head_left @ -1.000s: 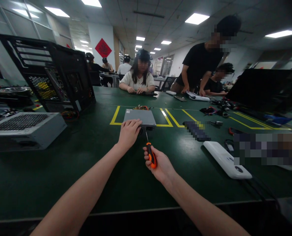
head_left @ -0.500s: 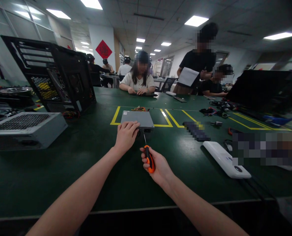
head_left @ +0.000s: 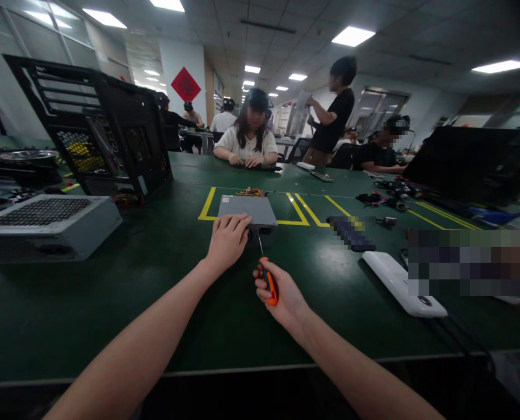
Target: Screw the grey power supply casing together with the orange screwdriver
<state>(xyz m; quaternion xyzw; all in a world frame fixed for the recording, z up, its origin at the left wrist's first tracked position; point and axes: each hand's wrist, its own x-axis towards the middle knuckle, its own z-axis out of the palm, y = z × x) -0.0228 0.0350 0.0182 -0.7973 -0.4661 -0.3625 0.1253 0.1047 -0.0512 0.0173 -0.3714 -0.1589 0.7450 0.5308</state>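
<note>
A grey computer power supply [head_left: 247,209] lies on the green table ahead of me, with bunched coloured wires [head_left: 250,192] at its far side. My left hand [head_left: 228,239] rests over its near left corner, fingers bent across the top edge and gripping it. In my right hand [head_left: 278,291] is a screwdriver [head_left: 270,286] with an orange and black handle, the fingers wrapped round it. Its thin shaft points up at the power supply's near face, beside the socket. Whether the tip touches a screw is too small to tell.
A larger power supply [head_left: 52,227] and an open black computer case [head_left: 111,128] stand on the left. To the right lie a white device [head_left: 402,284], a blurred-out dark object [head_left: 351,233] and cables [head_left: 380,201]. A person [head_left: 248,137] sits opposite; another [head_left: 334,111] stands behind.
The screwdriver's handle has turned a little in my right hand; its shaft stays at the near face. My left hand keeps its hold. The standing person has turned sideways and moved left.
</note>
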